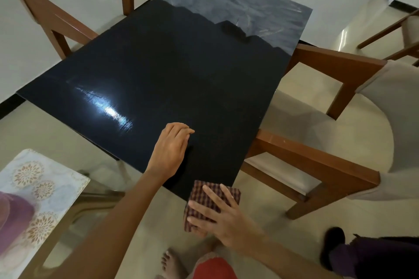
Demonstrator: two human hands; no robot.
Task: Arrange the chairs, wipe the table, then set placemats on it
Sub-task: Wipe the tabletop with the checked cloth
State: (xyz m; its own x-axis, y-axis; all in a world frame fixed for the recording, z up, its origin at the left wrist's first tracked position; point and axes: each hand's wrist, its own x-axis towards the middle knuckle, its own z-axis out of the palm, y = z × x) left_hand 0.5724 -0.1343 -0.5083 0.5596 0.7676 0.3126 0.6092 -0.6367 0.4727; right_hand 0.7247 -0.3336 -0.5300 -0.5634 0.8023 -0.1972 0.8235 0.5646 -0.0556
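Observation:
The glossy black table [158,70] fills the middle of the head view. My left hand [171,149] rests on its near part with the fingers curled together and nothing in it. A folded checked cloth [199,195] lies at the table's near corner, partly hanging past the edge, and my right hand [217,215] presses flat on it. A wooden chair [317,156] with a pale seat stands pushed against the table's right side. Another wooden chair [56,13] stands at the far left side. A floral placemat [34,190] lies at the lower left.
The placemat rests on a glass-topped surface [74,206] at my left. A third chair [403,36] shows at the right edge. My bare foot [170,260] is on the pale tiled floor below the table corner. Dark fabric [374,256] lies at the lower right.

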